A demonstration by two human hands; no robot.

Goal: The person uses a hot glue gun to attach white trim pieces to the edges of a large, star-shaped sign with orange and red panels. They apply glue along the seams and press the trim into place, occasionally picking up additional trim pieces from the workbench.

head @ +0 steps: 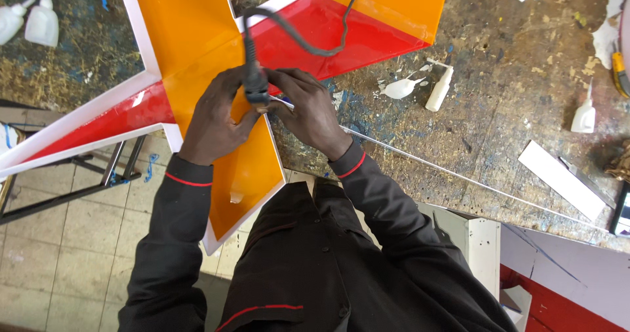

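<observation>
A large star-shaped sign with orange and red faces and white edging lies across the worn workbench, one orange point hanging over the bench edge toward me. My left hand rests on the orange point and grips a black tool whose black cable runs up across the red face. My right hand is closed beside the tool's tip, pinching the white edge strip there. What the tool's tip touches is hidden by my fingers.
Small white squeeze bottles lie on the bench: two at the top left, two near the middle, one at the right. A white strip and a thin rod lie at the right. A metal stand sits over tiled floor.
</observation>
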